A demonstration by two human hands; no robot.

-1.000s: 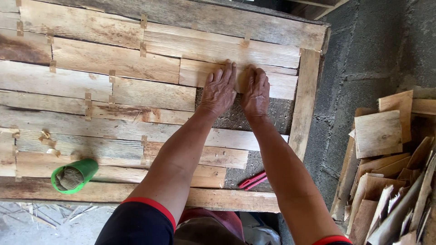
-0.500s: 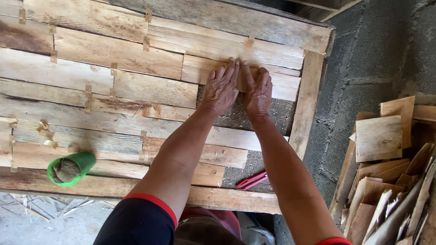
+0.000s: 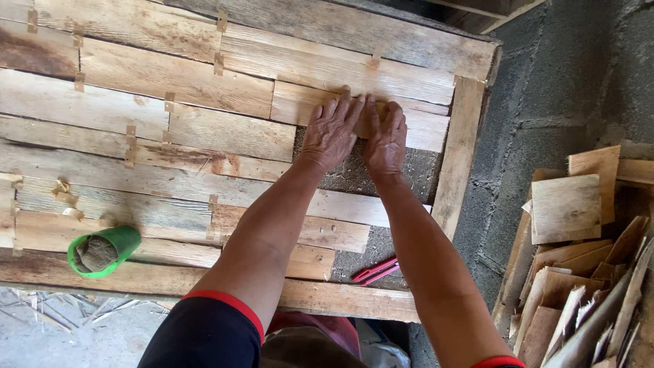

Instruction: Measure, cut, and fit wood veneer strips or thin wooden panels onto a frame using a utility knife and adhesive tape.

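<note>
The hands have hardly moved; they still press on the same spot. Near, a red tool lies on the table. A green cup lies to the left. Farther, the left hand and right hand lie flat, side by side, fingers close together, on a thin wood sheet. More sheets are stacked on the right.

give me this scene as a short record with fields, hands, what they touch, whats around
left hand: flat, palm down, fingers spread, pressing a thin wood strip
right hand: flat beside the left, on the same strip
surface: wooden frame covered with overlapping thin wood strips
near edge: green cup lying on its side; red tool on a bare patch
right side: stack of wood pieces against a grey block wall
</note>
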